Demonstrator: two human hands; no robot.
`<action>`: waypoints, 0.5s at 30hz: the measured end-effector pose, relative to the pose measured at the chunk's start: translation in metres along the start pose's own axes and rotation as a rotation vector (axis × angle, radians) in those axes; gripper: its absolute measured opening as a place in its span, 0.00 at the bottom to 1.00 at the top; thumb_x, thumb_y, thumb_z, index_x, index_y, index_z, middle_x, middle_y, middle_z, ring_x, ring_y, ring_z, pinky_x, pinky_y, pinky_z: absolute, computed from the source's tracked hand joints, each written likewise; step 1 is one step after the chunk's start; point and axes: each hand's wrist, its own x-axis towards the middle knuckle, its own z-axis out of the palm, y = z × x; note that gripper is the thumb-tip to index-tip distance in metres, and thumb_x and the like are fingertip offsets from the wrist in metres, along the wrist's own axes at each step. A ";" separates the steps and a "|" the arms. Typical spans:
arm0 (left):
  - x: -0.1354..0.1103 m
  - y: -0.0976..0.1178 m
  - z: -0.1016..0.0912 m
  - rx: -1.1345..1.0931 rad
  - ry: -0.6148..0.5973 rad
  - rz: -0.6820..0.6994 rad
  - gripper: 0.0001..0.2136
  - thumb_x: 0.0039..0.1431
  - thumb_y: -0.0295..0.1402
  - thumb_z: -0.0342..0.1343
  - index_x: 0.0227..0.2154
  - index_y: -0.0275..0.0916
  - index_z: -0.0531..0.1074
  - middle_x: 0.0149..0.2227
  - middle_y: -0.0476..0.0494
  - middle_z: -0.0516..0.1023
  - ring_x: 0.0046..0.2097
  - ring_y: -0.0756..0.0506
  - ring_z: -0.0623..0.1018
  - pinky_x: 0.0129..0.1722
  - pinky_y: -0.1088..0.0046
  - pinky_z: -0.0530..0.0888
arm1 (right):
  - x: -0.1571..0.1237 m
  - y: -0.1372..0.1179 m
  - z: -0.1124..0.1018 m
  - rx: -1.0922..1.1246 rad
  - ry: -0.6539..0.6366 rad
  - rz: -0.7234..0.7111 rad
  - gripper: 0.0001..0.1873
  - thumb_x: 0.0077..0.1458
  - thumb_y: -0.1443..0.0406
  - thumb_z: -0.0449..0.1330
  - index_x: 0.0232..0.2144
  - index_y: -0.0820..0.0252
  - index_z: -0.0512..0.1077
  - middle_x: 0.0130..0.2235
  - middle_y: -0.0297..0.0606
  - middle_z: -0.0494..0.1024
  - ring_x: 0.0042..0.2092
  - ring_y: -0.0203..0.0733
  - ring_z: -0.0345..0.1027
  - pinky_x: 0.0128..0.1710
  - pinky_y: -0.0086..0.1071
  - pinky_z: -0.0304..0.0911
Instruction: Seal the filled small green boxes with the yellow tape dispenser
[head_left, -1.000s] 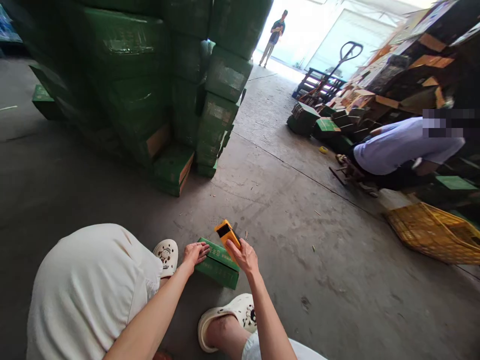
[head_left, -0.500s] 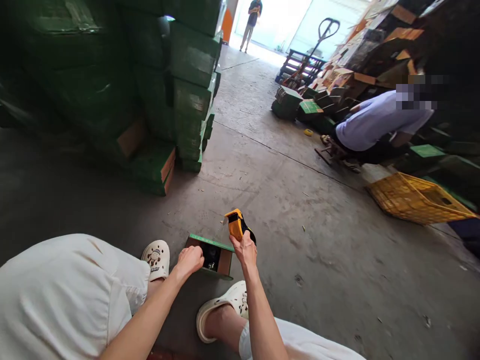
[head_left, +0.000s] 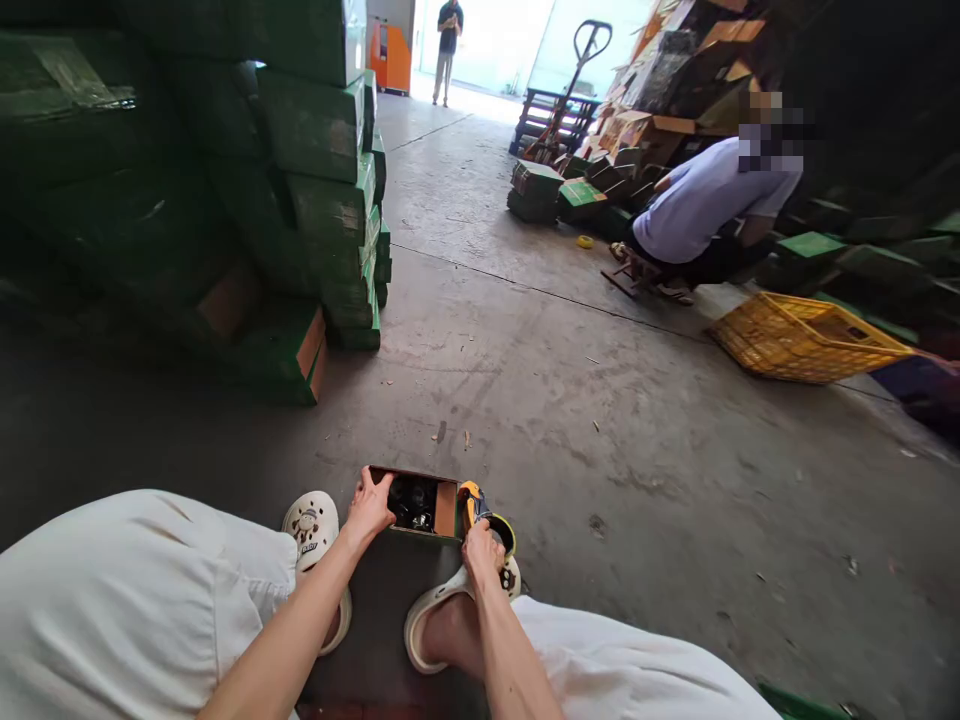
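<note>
A small green carton stands on its side on the concrete floor between my feet, its open end facing me with dark items inside. My left hand grips the carton's left edge, fingers curled over it. My right hand is closed round a yellow and black tape dispenser, held low against the carton's right side. My white clogs sit either side, and my white-clad knees fill the bottom of the view.
Tall stacks of green cartons rise at the left. At the right a person in a light blue shirt crouches among more boxes, beside a yellow plastic crate. A pallet jack and a standing person are by the far doorway.
The carton has been turned from flat to open end facing me. My right hand has come down with the dispenser to the carton's right side; the view has swung left.
</note>
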 end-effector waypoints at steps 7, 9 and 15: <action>0.005 -0.022 -0.005 -0.142 0.061 0.086 0.33 0.50 0.17 0.51 0.60 0.45 0.65 0.66 0.33 0.59 0.56 0.35 0.79 0.57 0.59 0.72 | 0.020 -0.008 -0.058 0.015 0.038 -0.169 0.22 0.70 0.63 0.47 0.48 0.65 0.79 0.51 0.58 0.81 0.52 0.55 0.76 0.45 0.37 0.64; 0.011 -0.037 -0.007 -0.277 0.096 0.174 0.33 0.47 0.16 0.49 0.58 0.43 0.65 0.61 0.37 0.67 0.60 0.39 0.75 0.60 0.63 0.70 | 0.021 -0.028 -0.068 0.030 -0.016 -0.338 0.18 0.67 0.59 0.54 0.43 0.62 0.81 0.44 0.49 0.84 0.46 0.49 0.77 0.40 0.31 0.63; 0.017 -0.064 -0.015 -0.473 0.043 0.300 0.37 0.41 0.17 0.48 0.59 0.40 0.65 0.52 0.42 0.77 0.54 0.42 0.77 0.55 0.68 0.70 | -0.007 -0.118 -0.035 0.013 -0.111 -0.707 0.16 0.58 0.65 0.65 0.49 0.54 0.79 0.48 0.40 0.84 0.50 0.44 0.77 0.45 0.28 0.65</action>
